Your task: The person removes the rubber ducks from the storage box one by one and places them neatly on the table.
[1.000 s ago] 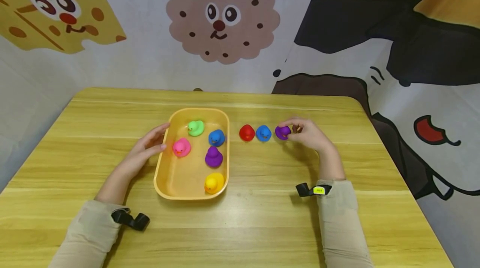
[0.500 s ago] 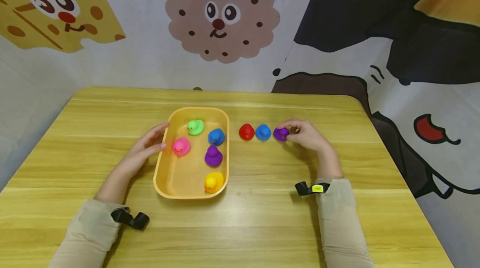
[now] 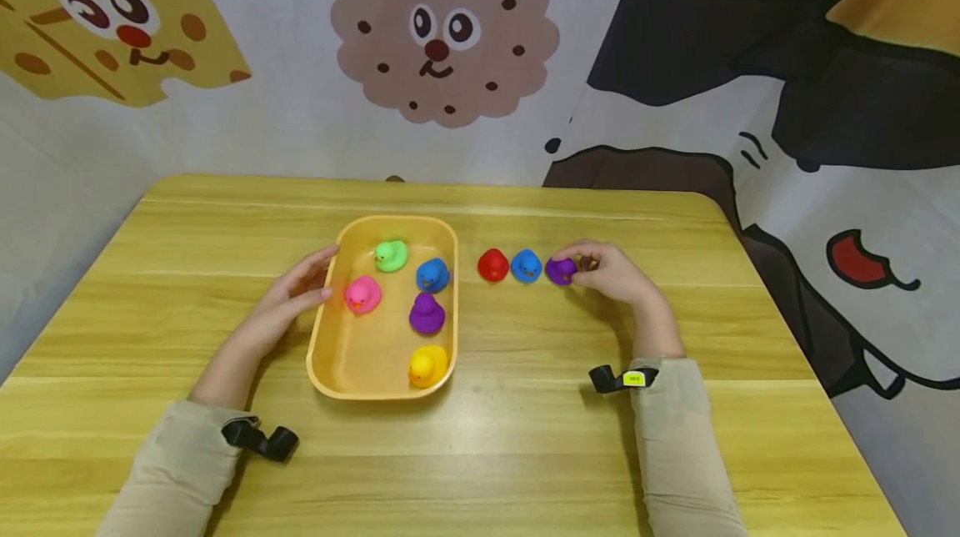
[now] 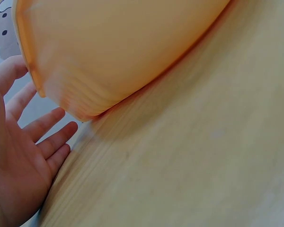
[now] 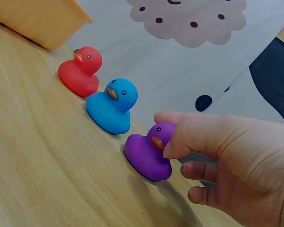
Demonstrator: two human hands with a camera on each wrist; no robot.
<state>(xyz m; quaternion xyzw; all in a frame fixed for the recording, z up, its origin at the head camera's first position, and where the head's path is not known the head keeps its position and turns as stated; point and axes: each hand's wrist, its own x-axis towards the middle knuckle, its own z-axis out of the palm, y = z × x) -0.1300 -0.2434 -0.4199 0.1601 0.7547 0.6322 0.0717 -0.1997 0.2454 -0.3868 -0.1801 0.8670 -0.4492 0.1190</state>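
Note:
My right hand (image 3: 617, 272) pinches a purple rubber duck (image 5: 149, 156) between thumb and forefinger, its head partly behind the thumb. That duck is upright on the table, at the right end of a row with a blue duck (image 5: 111, 111) and a red duck (image 5: 80, 73). My left hand (image 3: 288, 297) touches the left side of a yellow-orange tray (image 3: 318, 345) with loosely extended fingers. Inside the tray lie a green duck (image 3: 392, 256), a pink duck (image 3: 363, 295), another blue duck (image 3: 432, 276), another purple duck (image 3: 427, 314) and a yellow duck (image 3: 427, 367).
The wooden table (image 3: 517, 445) reaches back to a cloth backdrop (image 3: 292, 128) printed with cartoon figures. Black straps with small cameras sit on both wrists, over beige sleeves (image 3: 678, 445). The duck row stands just right of the tray.
My right hand has shifted the purple duck slightly left, closer to the blue duck in the row. The left hand and the tray stay where they were.

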